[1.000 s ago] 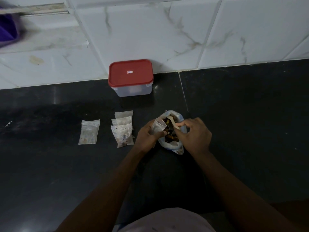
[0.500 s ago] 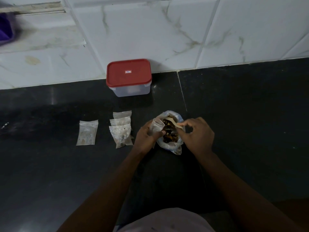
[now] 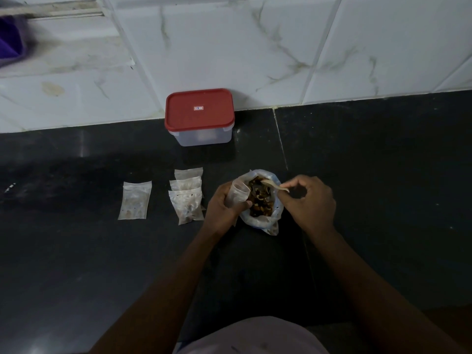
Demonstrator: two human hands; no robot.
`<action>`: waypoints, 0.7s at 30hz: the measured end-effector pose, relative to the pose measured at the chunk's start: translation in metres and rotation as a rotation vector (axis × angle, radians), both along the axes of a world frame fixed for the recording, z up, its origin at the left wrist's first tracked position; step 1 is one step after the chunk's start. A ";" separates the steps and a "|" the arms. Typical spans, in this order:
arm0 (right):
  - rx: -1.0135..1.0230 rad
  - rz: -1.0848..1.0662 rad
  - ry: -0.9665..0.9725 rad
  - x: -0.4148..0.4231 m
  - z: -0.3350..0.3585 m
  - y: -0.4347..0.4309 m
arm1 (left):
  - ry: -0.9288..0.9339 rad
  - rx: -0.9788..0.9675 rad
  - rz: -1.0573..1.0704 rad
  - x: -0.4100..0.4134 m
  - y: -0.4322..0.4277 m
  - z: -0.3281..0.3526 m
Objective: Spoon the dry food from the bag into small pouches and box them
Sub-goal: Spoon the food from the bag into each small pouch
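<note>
Purple up in the far left corner: a blurred purple thing (image 3: pixel 9 39) against the white marbled tiled wall (image 3: pixel 255 47), too smeared to identify. Down onto the black worktop (image 3: pixel 383 175) now, and first along the line is a lone pouch (image 3: pixel 134 200), clear plastic, lying flat with a few dark specks showing inside. Just to its right, apart from it, is a stack of pouches (image 3: pixel 187 204): three of them overlapping like tiles, the nearest one on top and holding dark bits. Behind those, close at the foot of the wall, sits the box (image 3: pixel 204 137), translucent, with its red lid (image 3: pixel 199 116) on.

Centre stage, the left hand (image 3: pixel 222 208) is curled round an open pouch (image 3: pixel 238 194), mouth held up and wide, right at the left rim of the bag (image 3: pixel 265 221). That bag stands on the worktop with its top open, and the dry food (image 3: pixel 259 203), brown and dark pieces, sits inside in plain sight. Over the food lies the pale spoon (image 3: pixel 273 186), bowl towards the pouch. Its handle runs right into the right hand (image 3: pixel 309 203), which pinches it between thumb and forefinger, the other fingers loosely curled. The two hands sit close on either side of the bag, not touching each other. At the bottom edge, between the forearms, there is a pale garment (image 3: pixel 250 335).
</note>
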State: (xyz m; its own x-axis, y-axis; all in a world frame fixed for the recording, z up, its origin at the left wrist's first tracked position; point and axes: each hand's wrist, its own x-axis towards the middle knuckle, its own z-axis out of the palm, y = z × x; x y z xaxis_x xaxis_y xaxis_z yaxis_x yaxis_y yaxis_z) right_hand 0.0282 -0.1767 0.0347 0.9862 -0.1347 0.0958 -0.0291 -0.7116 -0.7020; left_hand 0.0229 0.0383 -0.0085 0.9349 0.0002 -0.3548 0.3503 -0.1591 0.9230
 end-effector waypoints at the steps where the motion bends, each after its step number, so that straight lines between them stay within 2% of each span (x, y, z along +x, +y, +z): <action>1: 0.029 0.006 0.003 0.003 -0.001 0.001 | 0.006 0.000 0.003 -0.001 0.002 -0.001; 5: 0.201 0.071 0.017 0.010 -0.010 0.007 | 0.022 -0.017 -0.005 -0.010 0.007 -0.002; 11: 0.257 0.122 0.024 0.006 -0.012 0.007 | 0.047 -0.107 -0.007 -0.014 0.009 0.003; 17: 0.263 0.033 -0.039 0.001 -0.012 0.006 | 0.126 -0.226 0.029 -0.013 0.007 0.005; 21: 0.273 -0.057 0.021 -0.005 -0.017 0.015 | 0.169 -0.324 0.044 -0.013 0.003 0.006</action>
